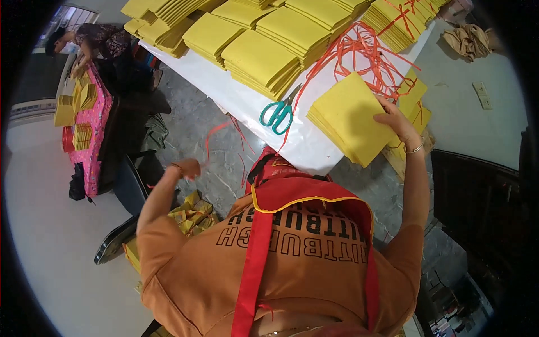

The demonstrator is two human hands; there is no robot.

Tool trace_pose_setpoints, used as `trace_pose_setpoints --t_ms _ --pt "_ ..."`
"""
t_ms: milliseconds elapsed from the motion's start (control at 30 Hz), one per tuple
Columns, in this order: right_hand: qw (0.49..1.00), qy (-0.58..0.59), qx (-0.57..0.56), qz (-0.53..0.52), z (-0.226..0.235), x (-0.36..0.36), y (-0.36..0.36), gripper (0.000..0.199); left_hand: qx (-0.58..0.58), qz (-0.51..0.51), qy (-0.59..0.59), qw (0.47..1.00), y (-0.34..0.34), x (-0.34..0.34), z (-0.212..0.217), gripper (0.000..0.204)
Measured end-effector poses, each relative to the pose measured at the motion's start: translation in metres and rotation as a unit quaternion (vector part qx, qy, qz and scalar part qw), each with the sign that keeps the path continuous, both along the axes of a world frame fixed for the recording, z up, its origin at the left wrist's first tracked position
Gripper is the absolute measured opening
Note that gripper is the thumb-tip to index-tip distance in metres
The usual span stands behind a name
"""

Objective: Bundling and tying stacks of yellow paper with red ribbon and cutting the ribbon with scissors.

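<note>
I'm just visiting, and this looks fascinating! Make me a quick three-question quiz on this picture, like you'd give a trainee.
1. Which hand of the person in orange holds the yellow bundle?
2. True or false: the scissors have red handles.
3. Where does the big tangle of red ribbon lie? A: on the white table; B: on the pink-covered table; C: against the wall.

Key:
1. The right hand.
2. False: the scissors have blue-green handles.
3. A: the white table.
</note>
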State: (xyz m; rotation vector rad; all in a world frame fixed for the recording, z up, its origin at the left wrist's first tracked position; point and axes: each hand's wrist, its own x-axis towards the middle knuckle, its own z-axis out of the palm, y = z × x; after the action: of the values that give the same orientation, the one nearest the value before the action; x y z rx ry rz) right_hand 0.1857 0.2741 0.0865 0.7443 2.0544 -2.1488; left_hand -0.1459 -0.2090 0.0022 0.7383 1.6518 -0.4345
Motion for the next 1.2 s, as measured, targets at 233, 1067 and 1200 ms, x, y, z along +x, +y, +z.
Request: trace_pose_setpoints --t_ms 233,1067,1200 --pt "1.0 -0.015 0.001 -0.002 -0.001 0.003 -0.001 0.055 0.223 0.056 0.104 0.968 -0.025 0.017 -0.179 0.024" --pt "0.999 0.026 0.022 -0.002 0.008 0.006 -0.003 0.06 0.558 -0.292 0.057 0.775 0.476 0.088 -0.006 0.04" --pt "0.999 0.034 -0.024 -0.008 0.01 0.006 -0.003 0.06 0.503 -0.27 0.115 0.813 0.491 0.076 0.016 0.051"
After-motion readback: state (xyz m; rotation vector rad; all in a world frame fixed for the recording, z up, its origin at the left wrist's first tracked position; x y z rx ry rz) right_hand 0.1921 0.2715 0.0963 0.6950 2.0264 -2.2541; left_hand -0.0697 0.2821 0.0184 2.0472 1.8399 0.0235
